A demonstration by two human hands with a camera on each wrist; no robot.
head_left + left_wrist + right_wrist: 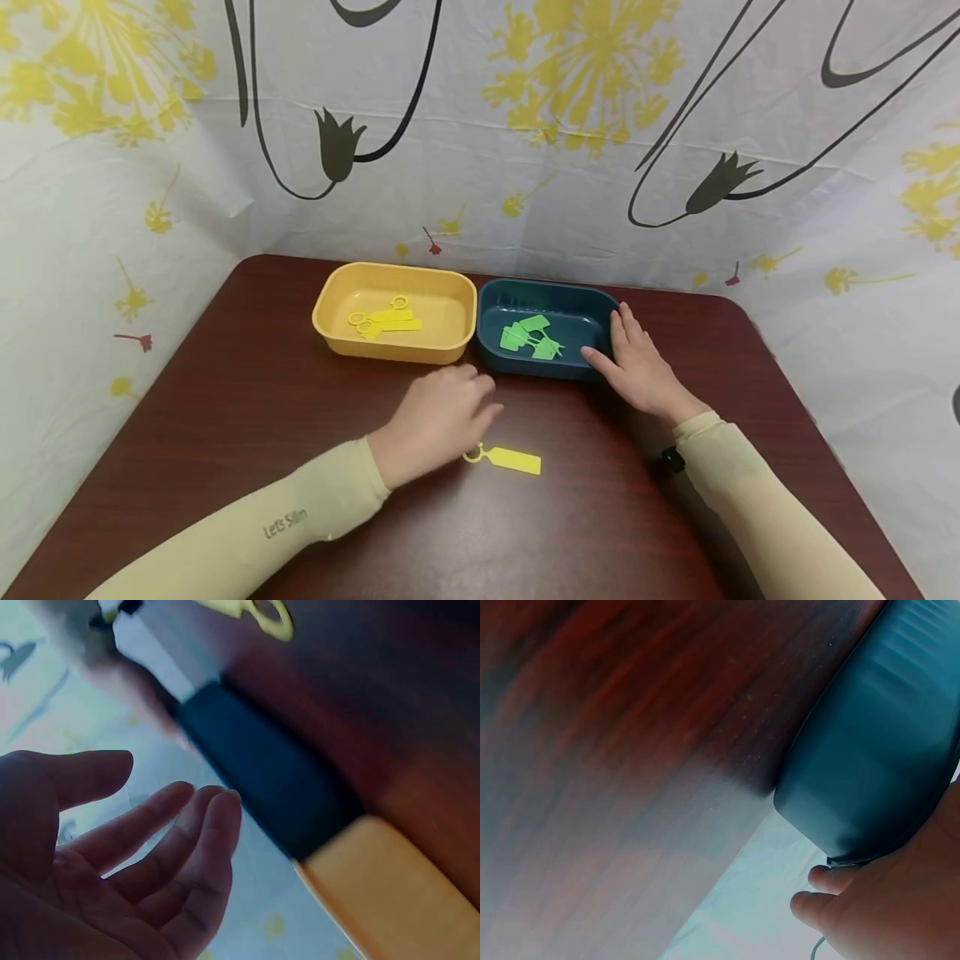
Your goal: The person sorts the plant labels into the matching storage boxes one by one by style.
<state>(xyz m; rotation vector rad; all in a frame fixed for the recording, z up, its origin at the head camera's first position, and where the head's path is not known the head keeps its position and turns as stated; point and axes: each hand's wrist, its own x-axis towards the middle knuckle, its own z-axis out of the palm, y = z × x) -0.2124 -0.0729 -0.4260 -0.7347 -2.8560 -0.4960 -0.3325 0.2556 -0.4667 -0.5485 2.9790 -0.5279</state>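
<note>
My left hand (442,421) hovers over the table near the front of the two bins, its fingers loosely bent and nothing in them. In the left wrist view that hand (150,847) shows a bare palm. Just below it on the table lies a yellow tag (513,460) with a ring end. My right hand (637,367) rests on the right end of a dark blue bin (551,367), fingers along the outer side and thumb at the front rim. Inside that bin are several green tags (534,333). Left of it, a yellow bin (393,350) holds several yellow tags (390,318).
Both bins stand side by side at the back of the dark red-brown table (480,533). Behind it hangs a white cloth (480,167) with yellow flowers and dark tulip outlines, which also covers both sides.
</note>
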